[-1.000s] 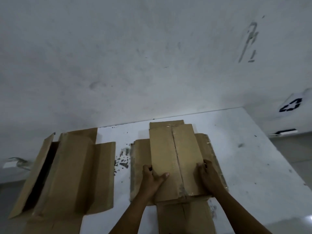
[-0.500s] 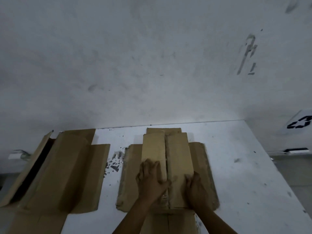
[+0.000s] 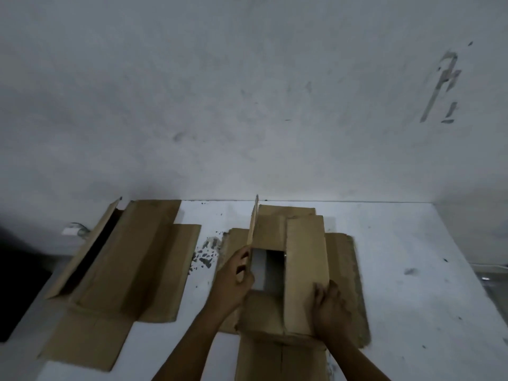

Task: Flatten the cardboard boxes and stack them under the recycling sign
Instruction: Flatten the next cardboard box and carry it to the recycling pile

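2 cardboard boxes on a white table (image 3: 398,257), set against a grey, scuffed wall (image 3: 247,92).

Middle box (image 3: 303,270) near the front edge, sitting on a flat sheet of cardboard (image 3: 343,270) that sticks out on both sides. Lid half open. Left flap (image 3: 252,224) lifted up on its edge, almost straight up and seen thin from the side. Right flap (image 3: 305,265) lying flat across the top. Between the 2 flaps, a dark hole (image 3: 268,270) showing the inside of the box, pale on its left part.

Left hand (image 3: 232,279) curled round the near end of the left flap, thumb on one side and fingers on the other, gripping it. Right hand (image 3: 334,312) lying on the near end of the right flap, fingers bent over the cardboard and pressing down; cannot tell whether those fingers really hold the edge or just push. Both bare forearms coming up from the bottom of the view.

Second box (image 3: 118,265) at the left of the table, well apart from the first, squashed mostly flat with flaps spread out. 1 long flap (image 3: 90,243) on its far left standing up at a slant, with a dark gap beside it.

Little dark specks (image 3: 204,251) on the table between the 2 boxes. 1 small white thing (image 3: 70,231) low by the wall at the left, too blurry to name. Grey smear marks (image 3: 442,86) high on the wall at the right.
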